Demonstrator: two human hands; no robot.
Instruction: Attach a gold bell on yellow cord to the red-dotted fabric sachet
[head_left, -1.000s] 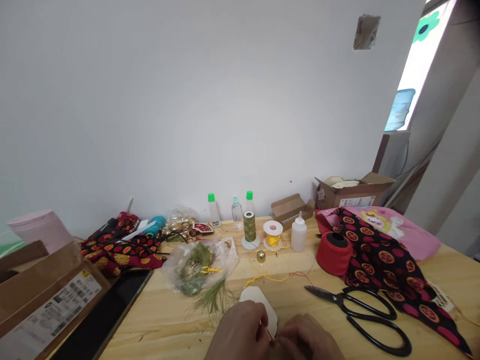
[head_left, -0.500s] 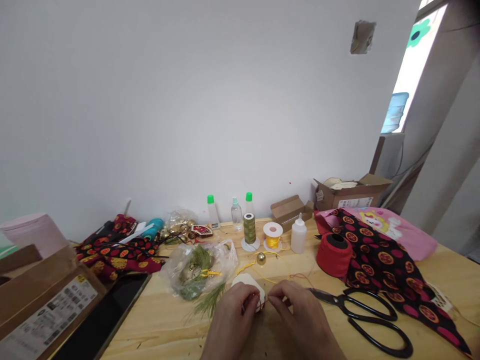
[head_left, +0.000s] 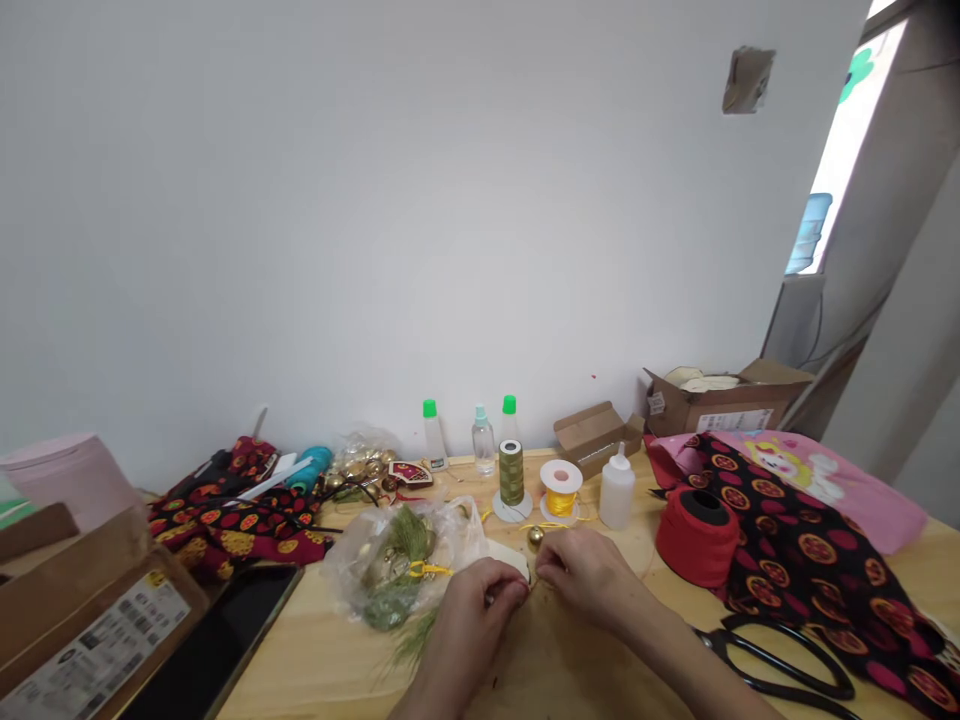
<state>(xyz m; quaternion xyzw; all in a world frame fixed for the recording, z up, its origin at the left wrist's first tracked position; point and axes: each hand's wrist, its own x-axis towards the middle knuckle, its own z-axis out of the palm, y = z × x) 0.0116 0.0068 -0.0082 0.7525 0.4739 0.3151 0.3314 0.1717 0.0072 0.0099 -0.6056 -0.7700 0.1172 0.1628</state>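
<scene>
My left hand (head_left: 484,608) is closed, thumb and fingers pinching the near edge of a flat white piece (head_left: 504,556) that looks like padded fabric. The fingers cover most of it, and a dark edge shows at its right. Close by on the right, my right hand (head_left: 583,568) pinches thumb and forefinger together; what lies between them is too fine to make out. A gold bell (head_left: 535,537) rests just behind my right fingers. Yellow cord runs from a spool (head_left: 561,492) behind it. Green tassel threads (head_left: 412,640) spread beside my left wrist.
A plastic bag (head_left: 367,560) with tassels lies left. Behind are an olive thread cone (head_left: 511,475) and a white squeeze bottle (head_left: 617,490). Right are a red thread cone (head_left: 697,540), black scissors (head_left: 787,655) and patterned cloth (head_left: 817,550). A phone-like black slab (head_left: 217,640) and carton (head_left: 97,610) stand left.
My right hand has moved up and forward, its forearm now stretching across the scissors. The left hand stays on the white piece and covers more of it. The view has shifted slightly.
</scene>
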